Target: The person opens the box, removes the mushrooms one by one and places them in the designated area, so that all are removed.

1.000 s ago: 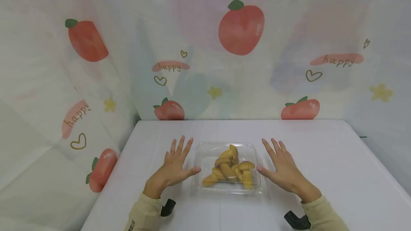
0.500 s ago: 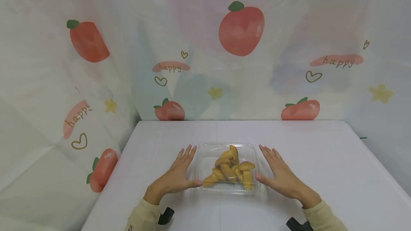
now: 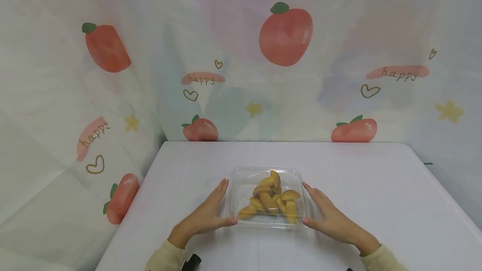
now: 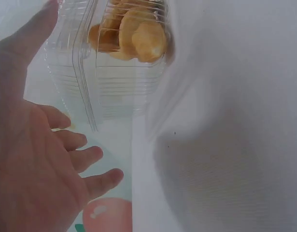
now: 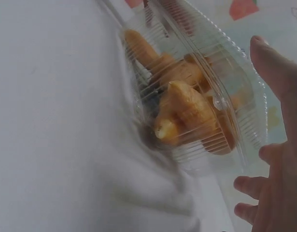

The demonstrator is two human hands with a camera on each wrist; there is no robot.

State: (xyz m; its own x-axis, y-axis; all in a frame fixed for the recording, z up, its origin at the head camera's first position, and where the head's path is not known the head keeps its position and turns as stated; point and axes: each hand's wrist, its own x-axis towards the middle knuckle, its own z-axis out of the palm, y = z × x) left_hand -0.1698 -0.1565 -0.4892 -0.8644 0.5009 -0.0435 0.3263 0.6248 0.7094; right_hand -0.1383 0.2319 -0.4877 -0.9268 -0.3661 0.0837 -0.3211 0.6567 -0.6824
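A clear plastic clamshell box (image 3: 244, 179) sits on the white table with several yellow-brown mushrooms (image 3: 268, 200) inside. It looks closed. My left hand (image 3: 206, 216) is at its left side, fingers straight, thumb tip by the near left corner. On the opposite side my right hand (image 3: 331, 220) mirrors it, its thumb by the near right corner. The left wrist view shows the left palm (image 4: 37, 164) facing the box wall (image 4: 119, 92). In the right wrist view, the right thumb (image 5: 271, 63) is close to the lid edge. Whether either thumb touches the plastic I cannot tell.
A white cloth covers the table (image 3: 339, 166). Behind it and at the left hangs a pale curtain (image 3: 241, 37) printed with red fruit, hearts and "happy". A black wrist piece (image 3: 192, 262) shows below the left sleeve.
Both hands have drawn back slightly and closed in on the box from either side, their spread fingers coming together. The box and mushrooms have stayed in place on the table.
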